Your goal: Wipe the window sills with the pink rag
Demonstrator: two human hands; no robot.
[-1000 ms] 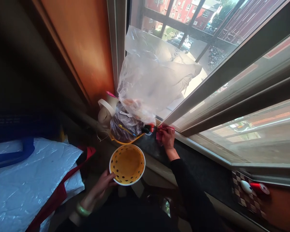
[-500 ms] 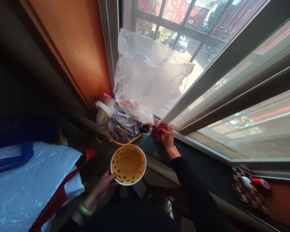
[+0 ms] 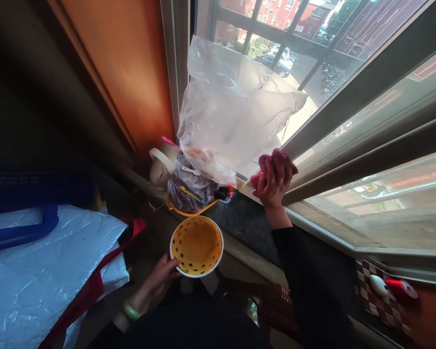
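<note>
My left hand (image 3: 163,272) grips the near left rim of a round yellow basket (image 3: 196,245) with a white edge and diamond-shaped holes; no contents show in it. My right hand (image 3: 276,182) is closed over a dark pink cloth (image 3: 257,181) and lies against the lower part of the window frame (image 3: 305,131). Left of that hand, a large translucent plastic bag (image 3: 236,114) stands against the glass. Below the bag is a yellow-rimmed container (image 3: 194,212) holding a clear plastic bundle (image 3: 189,186), a yellow stick and a small white spoon-like piece.
A dark sill (image 3: 245,220) runs beneath the window. On the right lie a checkered mat (image 3: 372,298), a white computer mouse (image 3: 379,285) and a red cylinder (image 3: 401,289). Toilet-like paper rolls (image 3: 159,169) stand at the orange panel. A silvery quilted bag (image 3: 58,261) fills the lower left.
My right hand, with the cloth, has moved up and right from the sill onto the window frame. My left hand still holds the basket; the view has shifted slightly.
</note>
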